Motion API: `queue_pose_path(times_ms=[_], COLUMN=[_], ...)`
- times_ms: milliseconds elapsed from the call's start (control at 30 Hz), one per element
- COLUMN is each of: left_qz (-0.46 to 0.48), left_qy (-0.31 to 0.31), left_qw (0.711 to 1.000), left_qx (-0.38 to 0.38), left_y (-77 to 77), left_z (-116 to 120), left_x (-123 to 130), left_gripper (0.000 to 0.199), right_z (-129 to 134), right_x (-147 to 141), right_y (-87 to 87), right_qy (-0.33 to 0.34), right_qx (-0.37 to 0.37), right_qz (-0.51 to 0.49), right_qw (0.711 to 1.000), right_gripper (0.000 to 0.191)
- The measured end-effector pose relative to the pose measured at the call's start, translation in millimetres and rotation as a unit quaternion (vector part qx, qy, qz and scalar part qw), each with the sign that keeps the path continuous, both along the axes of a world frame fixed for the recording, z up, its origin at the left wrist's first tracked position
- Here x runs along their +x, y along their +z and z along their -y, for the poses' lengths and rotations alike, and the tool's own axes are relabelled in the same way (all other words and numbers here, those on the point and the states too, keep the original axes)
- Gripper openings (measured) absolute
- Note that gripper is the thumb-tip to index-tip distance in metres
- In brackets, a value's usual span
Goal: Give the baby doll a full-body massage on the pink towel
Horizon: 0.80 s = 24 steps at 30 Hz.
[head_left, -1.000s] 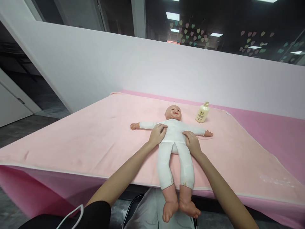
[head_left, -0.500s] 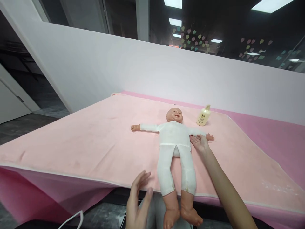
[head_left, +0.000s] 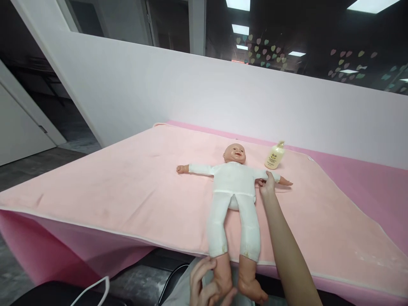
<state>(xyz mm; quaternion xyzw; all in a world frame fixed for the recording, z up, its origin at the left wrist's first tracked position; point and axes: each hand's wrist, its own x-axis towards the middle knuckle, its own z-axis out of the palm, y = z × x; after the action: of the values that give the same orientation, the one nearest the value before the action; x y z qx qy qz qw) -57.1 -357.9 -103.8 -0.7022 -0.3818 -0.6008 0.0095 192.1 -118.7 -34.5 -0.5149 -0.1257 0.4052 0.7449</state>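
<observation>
A baby doll [head_left: 234,182] with a white cloth body lies face up, arms spread, on a pink blanket [head_left: 137,182]. Its bare lower legs hang past the blanket's near edge. My right hand [head_left: 267,183] is closed around the doll's sleeved arm on the right, thumb on top and fingers tucked beneath. Down at the near edge, my left hand [head_left: 204,284] wraps the lower leg on the left close to the foot, its fingers on the outer side. Part of that foot is hidden by the hand.
A pale yellow pump bottle [head_left: 274,156] stands on the blanket just beyond the doll's arm on the right. Behind the table rises a white wall [head_left: 197,93] with dark glass above. A white cable [head_left: 103,291] loops at the lower left.
My left hand has moved right and down from beside the doll onto its lower leg. The right hand has closed around the doll's arm, whose hand has turned slightly.
</observation>
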Motion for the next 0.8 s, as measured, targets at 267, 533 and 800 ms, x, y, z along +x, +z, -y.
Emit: queue_pose_path(times_ms=[267, 533, 800], left_qz=[0.107, -0.018, 0.035], left_qy=[0.002, -0.015, 0.062], left_qw=[0.994, 0.997, 0.997], left_qx=[-0.035, -0.076, -0.021], left_y=[61.9, 81.9, 76.5], left_z=[-31, -84, -81], left_x=[-27, 5, 14], left_gripper=[0.029, 0.011, 0.019], right_z=[5, 27, 26], right_x=[-9, -28, -27], right_y=[-2.0, 15.8, 19.2], right_qy=[-0.111, 0.096, 0.094], right_qx=[-0.036, 0.041, 0.052], right_qz=[0.267, 0.572, 0.465], right_qw=[0.957, 0.813, 0.879], right_gripper=[0.048, 0.044, 0.035])
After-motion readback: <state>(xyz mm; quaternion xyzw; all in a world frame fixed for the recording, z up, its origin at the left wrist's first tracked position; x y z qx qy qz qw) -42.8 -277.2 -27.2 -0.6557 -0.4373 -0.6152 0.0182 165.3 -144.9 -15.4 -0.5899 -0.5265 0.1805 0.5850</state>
